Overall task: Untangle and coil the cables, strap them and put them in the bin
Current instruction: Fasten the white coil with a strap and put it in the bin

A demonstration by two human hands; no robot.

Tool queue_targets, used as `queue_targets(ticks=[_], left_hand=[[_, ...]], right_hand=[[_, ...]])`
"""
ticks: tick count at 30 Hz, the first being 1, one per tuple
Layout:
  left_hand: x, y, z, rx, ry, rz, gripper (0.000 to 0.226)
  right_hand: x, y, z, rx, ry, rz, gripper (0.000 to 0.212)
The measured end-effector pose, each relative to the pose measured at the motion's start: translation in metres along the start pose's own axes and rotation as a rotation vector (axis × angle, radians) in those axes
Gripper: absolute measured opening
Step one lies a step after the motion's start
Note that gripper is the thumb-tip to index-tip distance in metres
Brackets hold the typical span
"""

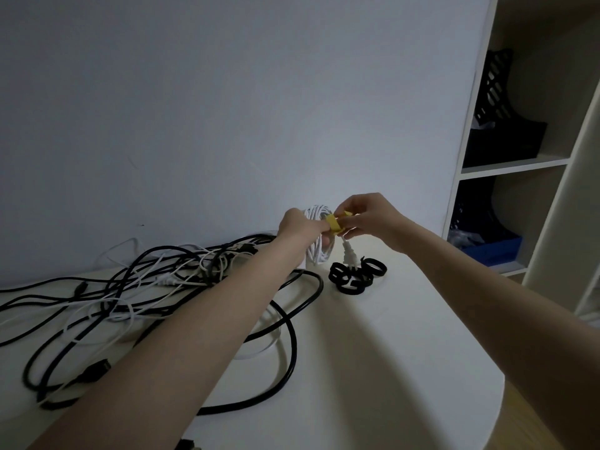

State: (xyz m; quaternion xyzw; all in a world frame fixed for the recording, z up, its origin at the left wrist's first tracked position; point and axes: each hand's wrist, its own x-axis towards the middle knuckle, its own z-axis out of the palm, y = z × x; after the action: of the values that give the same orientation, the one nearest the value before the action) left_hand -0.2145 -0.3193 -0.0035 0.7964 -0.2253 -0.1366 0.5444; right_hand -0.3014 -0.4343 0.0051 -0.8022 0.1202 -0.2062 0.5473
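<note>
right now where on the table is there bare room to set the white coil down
The near right of the table is bare, from the black straps to the rounded edge. A smaller bare strip lies behind the straps, by the wall. The left half is crowded with the tangled cables, and the black loops reach the middle.

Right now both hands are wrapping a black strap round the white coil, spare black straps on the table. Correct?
Not quite: in the head view the strap is yellow. Both hands, left and right, do work it round the white coil, spare black straps on the table.
</note>
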Motion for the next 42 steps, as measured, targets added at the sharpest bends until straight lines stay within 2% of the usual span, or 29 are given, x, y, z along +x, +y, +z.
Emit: queue_targets(ticks=[3,6,9,12,18,23,25,29,32,35,38,42], left_hand=[[0.002,0.0,-0.01,-0.046,-0.023,-0.026,0.049],[-0.004,0.002,-0.023,-0.085,-0.09,0.008,0.024],[-0.009,0.001,-0.033,-0.078,-0.067,0.052,0.03],[-0.012,-0.001,-0.043,-0.013,-0.042,0.067,0.024],[-0.009,-0.011,-0.071,-0.042,0.062,0.056,0.024],[-0.01,-0.014,-0.078,0.028,0.101,0.11,0.022],[-0.012,-0.012,-0.084,0.019,0.052,0.103,0.016],[-0.024,-0.01,-0.096,-0.011,-0.154,0.043,0.009],[-0.031,-0.011,-0.101,-0.049,-0.272,0.024,0.004],[-0.035,-0.006,-0.106,-0.067,-0.349,0.033,0.009],[-0.035,-0.002,-0.11,-0.046,-0.35,0.041,0.011],[-0.032,-0.003,-0.11,-0.041,-0.231,0.032,0.012]], right_hand=[[0.0,-0.002,-0.001,0.132,-0.011,-0.027,0.009],[0.001,-0.008,0.003,0.157,-0.039,-0.054,0.011],[0.003,-0.017,0.014,0.076,-0.03,-0.064,0.013],[0.003,-0.022,0.024,0.054,-0.05,-0.036,0.013],[-0.003,-0.019,0.014,0.208,0.009,0.105,0.017],[0.001,-0.035,0.027,0.292,0.009,0.073,0.013],[0.003,-0.044,0.031,0.423,-0.029,0.045,0.01],[0.005,-0.052,0.033,0.639,-0.075,0.029,0.011],[0.005,-0.053,0.038,0.606,-0.03,0.071,0.009],[0.005,-0.05,0.044,0.424,0.084,0.157,0.009],[0.005,-0.049,0.051,0.512,0.064,0.159,0.015],[0.004,-0.059,0.056,0.736,0.026,0.135,0.018]])
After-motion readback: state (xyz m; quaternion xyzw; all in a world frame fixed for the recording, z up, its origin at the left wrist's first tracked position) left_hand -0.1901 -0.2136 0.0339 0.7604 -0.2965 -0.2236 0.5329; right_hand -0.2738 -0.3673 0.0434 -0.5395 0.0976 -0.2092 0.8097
